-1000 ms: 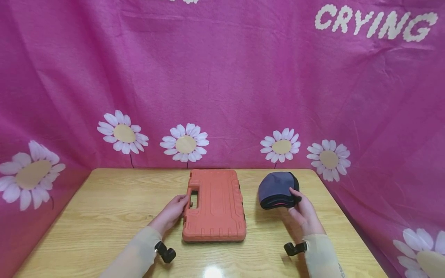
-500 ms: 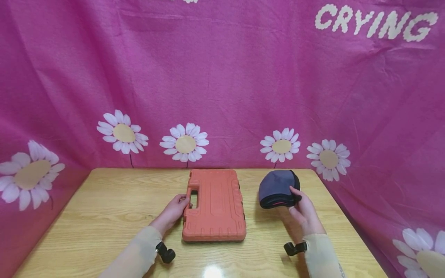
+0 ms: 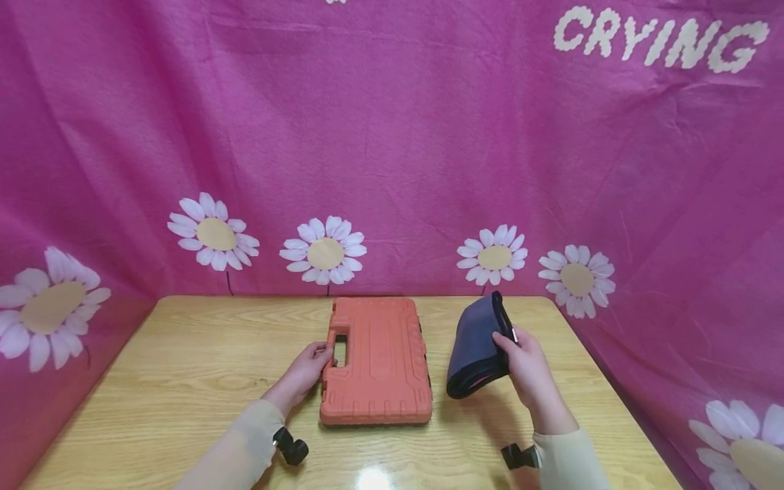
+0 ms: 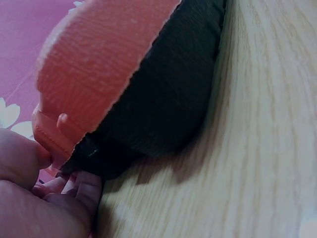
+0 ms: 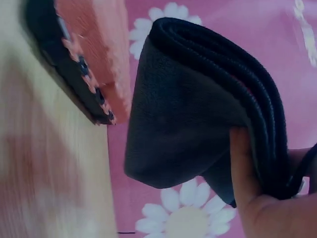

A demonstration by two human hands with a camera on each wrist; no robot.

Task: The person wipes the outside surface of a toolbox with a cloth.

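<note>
An orange case (image 3: 380, 361) with a dark underside lies flat on the table; its handle side faces left. My left hand (image 3: 301, 376) grips the case at the handle, thumb above and fingers curled beneath, as the left wrist view shows at the hand (image 4: 54, 193). Right of the case, my right hand (image 3: 533, 374) holds a folded blue-grey cloth item (image 3: 474, 344) with black edging, tilted above the table. In the right wrist view the thumb lies on one face of the folded item (image 5: 183, 114); the other fingers are mostly hidden behind it.
The wooden table (image 3: 202, 361) reaches back to a pink curtain (image 3: 392, 150) printed with daisies, which also hangs along both sides. A black wrist device (image 3: 290, 447) sits at the left cuff and another device (image 3: 519, 456) at the right.
My right hand has turned the folded item to a steeper tilt and shifted it slightly left, its lower end now closer to me. The left hand and case look unmoved.
</note>
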